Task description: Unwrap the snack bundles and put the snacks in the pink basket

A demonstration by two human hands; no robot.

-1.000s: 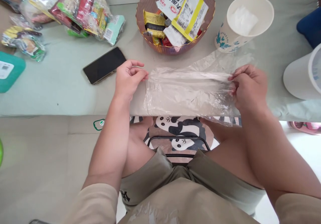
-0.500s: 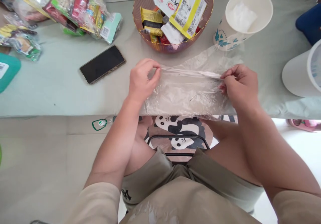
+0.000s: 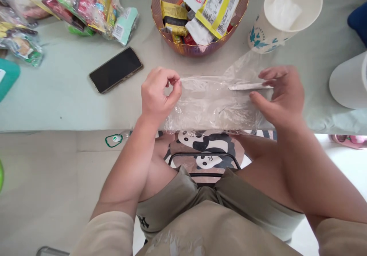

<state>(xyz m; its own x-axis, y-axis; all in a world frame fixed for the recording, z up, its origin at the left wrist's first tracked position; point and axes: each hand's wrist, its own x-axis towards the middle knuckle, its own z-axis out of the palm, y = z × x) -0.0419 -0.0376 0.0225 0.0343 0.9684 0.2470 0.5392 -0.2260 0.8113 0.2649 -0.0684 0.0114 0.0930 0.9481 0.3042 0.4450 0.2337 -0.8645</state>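
Observation:
A clear plastic bag (image 3: 209, 103) lies spread at the table's front edge, in front of me. My left hand (image 3: 160, 91) pinches its upper left corner between thumb and fingertips. My right hand (image 3: 282, 93) is over the bag's right end with thumb and fingers apart. Beneath those fingers runs a narrow folded white strip (image 3: 246, 86), which looks like part of the bag; its right end is hidden by the hand. Beyond the bag, a pink glass bowl (image 3: 197, 50) holds several snack packets (image 3: 219, 9).
A dark phone (image 3: 116, 70) lies left of my hands. Bagged snacks (image 3: 94, 7) are heaped at the back left. A patterned paper cup (image 3: 260, 38) with white plastic inside stands back right, and a white container (image 3: 349, 82) is at the right edge.
My right hand has let go of the bag's edge, opened its fingers and shifted slightly right. The left hand keeps its pinch and has moved a little left. The view has shifted slightly.

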